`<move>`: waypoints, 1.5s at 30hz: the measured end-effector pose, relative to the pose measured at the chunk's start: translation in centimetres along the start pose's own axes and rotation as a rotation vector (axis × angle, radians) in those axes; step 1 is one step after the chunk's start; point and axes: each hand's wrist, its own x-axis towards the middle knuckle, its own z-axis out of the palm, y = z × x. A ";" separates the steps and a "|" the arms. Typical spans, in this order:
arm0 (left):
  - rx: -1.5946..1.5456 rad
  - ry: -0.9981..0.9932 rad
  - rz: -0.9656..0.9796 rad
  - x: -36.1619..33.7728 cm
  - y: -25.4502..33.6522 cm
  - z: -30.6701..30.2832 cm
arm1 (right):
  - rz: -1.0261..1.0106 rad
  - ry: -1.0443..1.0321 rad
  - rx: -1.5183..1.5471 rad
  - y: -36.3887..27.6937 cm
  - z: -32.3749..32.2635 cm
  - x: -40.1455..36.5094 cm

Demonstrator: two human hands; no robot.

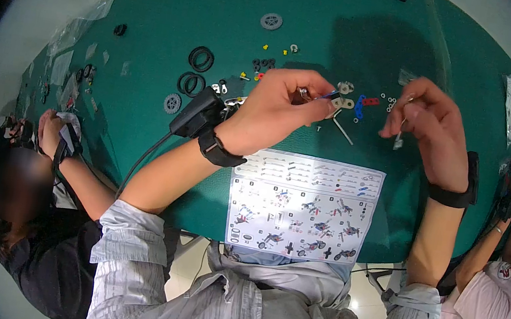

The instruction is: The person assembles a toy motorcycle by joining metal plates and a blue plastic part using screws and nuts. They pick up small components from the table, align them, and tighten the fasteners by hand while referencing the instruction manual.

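My left hand (283, 104) is closed on a small metal part assembly (328, 96) with a blue piece, pinched between thumb and fingers. To its right, my right hand (427, 125) has its fingers curled round a small metallic piece (398, 140) that hangs below the fingertips. Between the hands on the green table lie blue perforated plates (359, 107), a red plate (371, 101) and an L-shaped hex key (343, 131). Small nuts (391, 103) lie close to my right hand.
A printed instruction sheet (301, 205) lies at the table's near edge. Black rings (201, 59), grey wheels (271, 21) and yellow pieces (265, 47) lie to the left and beyond. People sit on both sides. A cable (145, 156) runs beside my left forearm.
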 end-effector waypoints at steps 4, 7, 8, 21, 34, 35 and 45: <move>0.006 0.009 -0.002 0.0 0.0 0.0 | 0.042 0.023 -0.485 0.1 0.7 -0.2; 0.004 0.019 0.004 0.0 0.1 0.1 | -0.049 0.154 -0.729 1.2 1.7 0.1; 0.003 0.023 0.008 0.0 0.1 0.2 | 0.011 0.151 -0.771 1.0 1.9 0.1; 0.014 0.027 0.016 0.0 0.1 0.2 | -0.040 0.078 -0.909 1.3 2.0 0.4; -0.032 0.036 0.030 0.0 0.1 0.3 | -0.173 0.104 -0.896 1.7 2.1 0.5; -0.037 0.034 0.032 0.0 0.1 0.3 | -0.167 0.100 -0.902 1.6 2.2 0.4; -0.019 0.047 0.043 0.1 0.1 -0.1 | -0.510 -0.012 -1.291 1.1 3.6 0.2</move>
